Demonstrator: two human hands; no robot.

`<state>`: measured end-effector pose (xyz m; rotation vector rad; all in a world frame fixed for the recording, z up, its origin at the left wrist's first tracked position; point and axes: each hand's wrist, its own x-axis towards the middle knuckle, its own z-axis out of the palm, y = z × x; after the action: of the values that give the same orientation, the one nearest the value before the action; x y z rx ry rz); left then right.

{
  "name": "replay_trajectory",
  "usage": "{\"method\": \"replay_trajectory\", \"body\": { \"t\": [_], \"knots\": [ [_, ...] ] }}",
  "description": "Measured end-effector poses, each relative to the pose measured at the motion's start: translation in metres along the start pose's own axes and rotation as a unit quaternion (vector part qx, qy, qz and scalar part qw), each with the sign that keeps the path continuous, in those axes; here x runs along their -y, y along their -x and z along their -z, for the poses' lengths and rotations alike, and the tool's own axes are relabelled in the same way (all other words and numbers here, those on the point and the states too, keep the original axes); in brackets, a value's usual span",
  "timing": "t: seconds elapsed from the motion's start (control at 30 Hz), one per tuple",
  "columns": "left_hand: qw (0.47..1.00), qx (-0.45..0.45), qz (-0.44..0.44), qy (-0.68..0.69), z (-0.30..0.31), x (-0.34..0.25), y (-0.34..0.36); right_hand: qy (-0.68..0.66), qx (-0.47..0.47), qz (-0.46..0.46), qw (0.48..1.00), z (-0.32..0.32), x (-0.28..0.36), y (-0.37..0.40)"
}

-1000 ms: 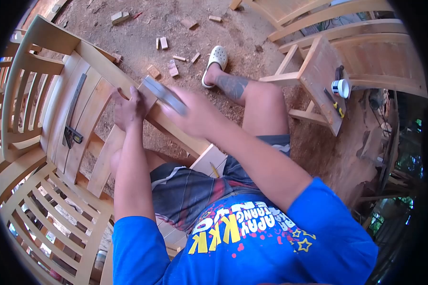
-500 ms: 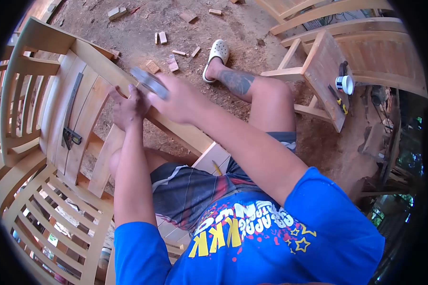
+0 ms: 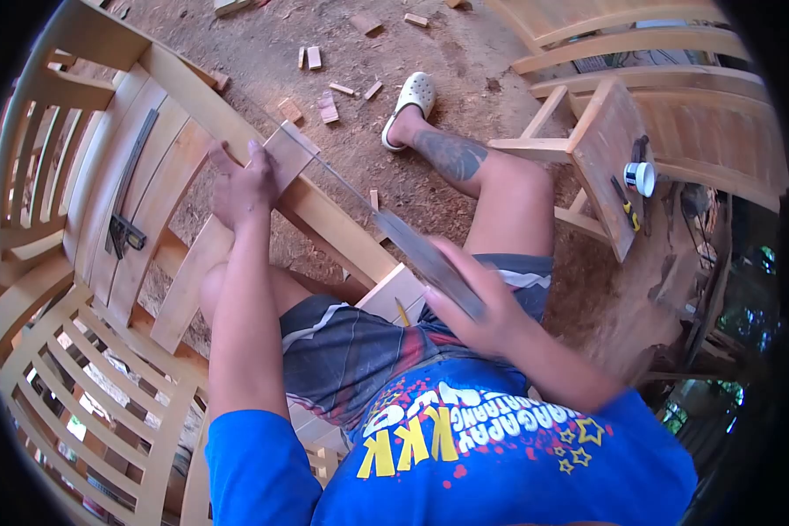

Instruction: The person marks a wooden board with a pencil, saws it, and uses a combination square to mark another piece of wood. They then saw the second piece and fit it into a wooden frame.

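Observation:
My right hand (image 3: pixel 491 307) is closed around the grip of a hand saw (image 3: pixel 425 259), which is blurred by motion. Its thin blade, seen nearly edge-on, runs up and left to the end of a wooden board (image 3: pixel 295 156). That board lies slanted across the front rail (image 3: pixel 324 223) of a wooden bench, its lower part reaching back over the seat slats. Gripping the board close to the blade is my left hand (image 3: pixel 241 188), thumb and fingers over its edges. Between my legs, a pencil (image 3: pixel 401 311) rests on a pale plank (image 3: pixel 390 294).
A combination square (image 3: pixel 130 235) lies on the bench slats (image 3: pixel 168 167) to the left. Wood offcuts (image 3: pixel 328 107) are scattered on the dirt floor. On the right, a small wooden stool (image 3: pixel 598 158) carries a white tub (image 3: pixel 640 178) and a yellow-handled tool (image 3: pixel 630 216).
My right hand has drawn the saw back toward my body, down and right, baring the blade and the board's end. My left hand stays on the board. The view has shifted slightly.

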<state>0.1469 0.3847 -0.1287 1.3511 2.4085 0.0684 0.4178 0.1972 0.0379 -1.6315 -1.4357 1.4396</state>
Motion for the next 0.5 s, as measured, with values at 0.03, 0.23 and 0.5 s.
{"method": "replay_trajectory", "body": {
  "t": [0.03,0.23,0.5],
  "knots": [
    [1.000,0.001,0.003,0.007,0.000,0.000,0.001,0.057,-0.028,0.085,0.994,-0.019,-0.020,-0.043],
    [0.999,-0.045,-0.016,0.003,-0.007,0.006,0.000,0.044,0.010,0.021,0.999,-0.042,0.007,-0.136],
    [1.000,-0.009,-0.002,-0.002,0.003,-0.001,-0.001,0.038,0.020,-0.023,0.999,0.022,0.023,0.059]
  ]
}}
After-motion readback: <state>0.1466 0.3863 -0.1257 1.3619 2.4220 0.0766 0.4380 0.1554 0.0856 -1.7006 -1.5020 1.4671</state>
